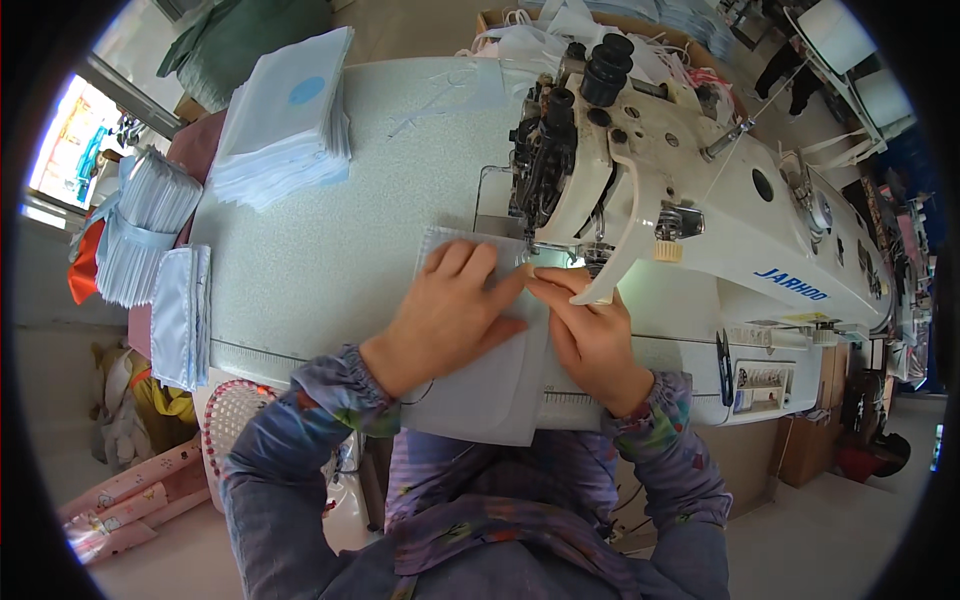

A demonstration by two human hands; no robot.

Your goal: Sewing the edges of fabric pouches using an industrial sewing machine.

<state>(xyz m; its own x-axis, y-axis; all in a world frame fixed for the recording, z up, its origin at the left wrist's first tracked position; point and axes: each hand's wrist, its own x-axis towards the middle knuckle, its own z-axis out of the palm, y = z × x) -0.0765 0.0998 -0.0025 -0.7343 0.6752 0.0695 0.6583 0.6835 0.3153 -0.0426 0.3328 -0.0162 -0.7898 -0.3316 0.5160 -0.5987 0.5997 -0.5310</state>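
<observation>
A white sewing machine [680, 150] stands at the right of the table, its lamp shining near the needle. Under its needle area lies a pale, thin fabric piece [480, 400] that hangs over the front table edge toward my lap. My left hand [450, 310] rests on this piece with curled fingers, the index finger reaching to its right edge. Just right of it, my right hand [590, 340] pinches the same edge close to the presser foot. The fingertips of both hands nearly meet there. The exact fold of fabric under them is hidden.
A stack of pale blue fabric pieces [285, 120] sits at the far left of the table. Tied bundles [145, 230] and a smaller folded pile [180, 315] are beside the left edge. Black thread snips [724, 365] lie at the right, next to a small parts tray [765, 385].
</observation>
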